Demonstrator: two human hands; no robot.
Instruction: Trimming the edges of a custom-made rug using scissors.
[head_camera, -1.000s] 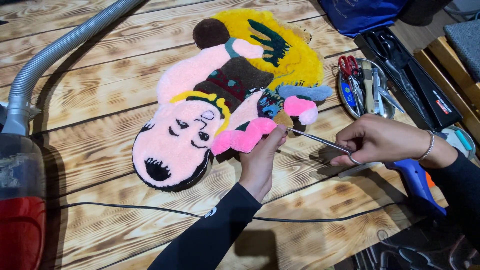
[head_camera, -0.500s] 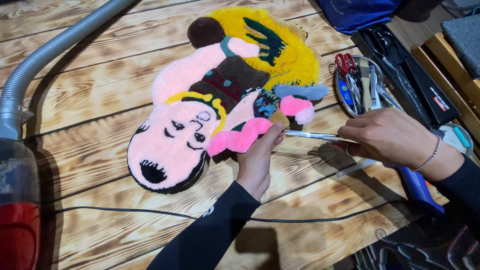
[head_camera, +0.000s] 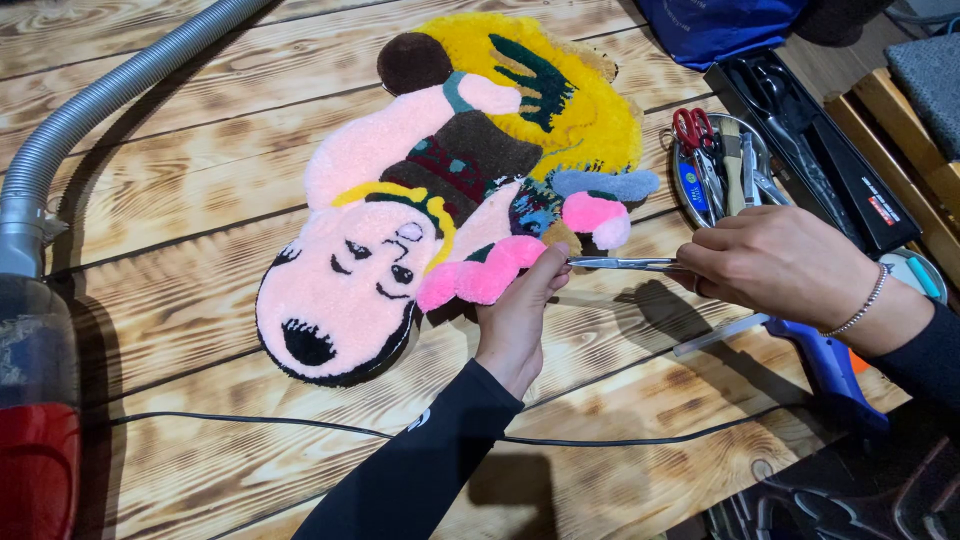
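Trimming the rug's (head_camera: 440, 200) edge is the step in hand. The rug lies mid-table (head_camera: 200, 150); the left hand (head_camera: 515, 325) pinches its pink border at 5 o'clock. The right hand (head_camera: 780, 265) grasps scissors (head_camera: 620, 264), tips at that border — blades look nearly closed. The next snip calls for lifted pile and blades level — a judgement.

The left hand (head_camera: 518, 325) is stretched forward from a black-sleeved forearm, palm turned inward, fingers extended, thumb tip raised at the front. The right hand (head_camera: 775, 262) is brought in from the right side, knuckles up, fingers curled in a closed grip; a beaded bracelet is worn at its wrist.
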